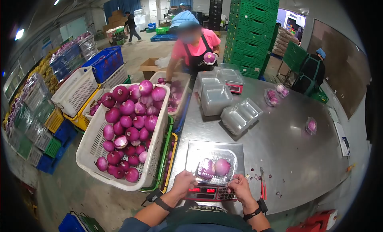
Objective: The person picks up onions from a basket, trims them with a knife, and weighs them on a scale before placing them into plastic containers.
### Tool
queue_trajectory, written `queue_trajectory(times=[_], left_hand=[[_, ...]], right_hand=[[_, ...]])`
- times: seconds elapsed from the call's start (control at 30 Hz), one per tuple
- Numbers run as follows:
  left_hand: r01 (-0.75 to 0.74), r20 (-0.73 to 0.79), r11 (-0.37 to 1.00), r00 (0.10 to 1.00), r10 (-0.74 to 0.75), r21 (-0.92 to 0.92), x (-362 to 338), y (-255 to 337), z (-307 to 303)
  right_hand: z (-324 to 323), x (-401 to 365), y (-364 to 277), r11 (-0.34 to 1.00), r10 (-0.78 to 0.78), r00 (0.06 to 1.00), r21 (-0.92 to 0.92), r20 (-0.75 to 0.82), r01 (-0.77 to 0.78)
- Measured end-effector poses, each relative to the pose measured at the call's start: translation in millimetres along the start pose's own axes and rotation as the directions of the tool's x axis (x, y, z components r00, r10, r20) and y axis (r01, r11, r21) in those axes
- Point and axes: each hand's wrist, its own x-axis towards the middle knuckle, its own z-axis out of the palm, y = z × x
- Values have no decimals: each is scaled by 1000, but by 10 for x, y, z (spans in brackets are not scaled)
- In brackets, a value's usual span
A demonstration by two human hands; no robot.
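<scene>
A clear plastic container [229, 155] with two red onions [222, 167] in it rests on the steel plate of a scale [194, 150] with a lit red display. My left hand [184, 185] is at the container's near left corner, its fingers closed on the rim. At the near right corner, my right hand [241, 188] pinches the rim between thumb and finger. To the left, a white crate [91, 152] is heaped with red onions [132, 133].
Stacked clear containers [216, 98] stand behind the scale, near a second scale [235, 88]. Red-handled scissors [263, 186] lie right of my scale. Packed onions [311, 125] sit farther right. A co-worker [195, 44] holding an onion stands across the table, near tall green crates [249, 32].
</scene>
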Motion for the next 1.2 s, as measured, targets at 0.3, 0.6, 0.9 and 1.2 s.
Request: queue_trajectory(times=[0.3,0.6,0.9,1.2], left_hand=[[-18,210,985,977,-18,170,159,-195,624],[17,273,932,954,-124,363,190,-456,1588],[-85,59,904,996,66,418,56,-52,1055],[-416,-313,819,777,546,395,-625,1168,97]], right_hand=[[-824,-64,-211,993,42,992,-107,-117,-55],[-1672,159,-118,946,80,969,323,-234,-1],[-3817,1518,-537,851,40,741,411,-670,326],[-2921,2133,-1269,963,-254,740,-237,-623,132]])
